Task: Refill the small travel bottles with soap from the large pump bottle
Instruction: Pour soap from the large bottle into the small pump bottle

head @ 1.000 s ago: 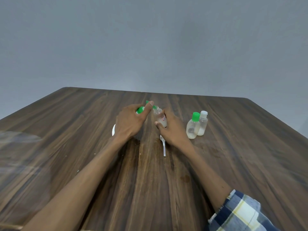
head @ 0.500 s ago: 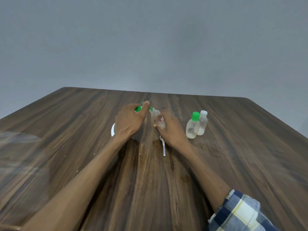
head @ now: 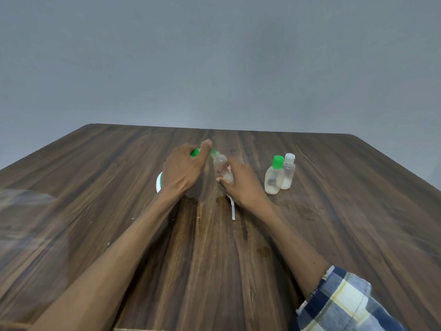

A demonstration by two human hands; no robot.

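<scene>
Your left hand (head: 182, 169) is reaching forward over the wooden table (head: 95, 187), back of the hand up, fingers curling around a green-capped pump bottle (head: 196, 152) that is mostly hidden beneath it. Your right hand (head: 241, 185) is gripping a small clear travel bottle (head: 223, 167), tilting it toward the left hand. A white pump tube (head: 232, 209) is lying by your right wrist. Two more small bottles (head: 279, 175) are standing upright, touching, just to the right.
</scene>
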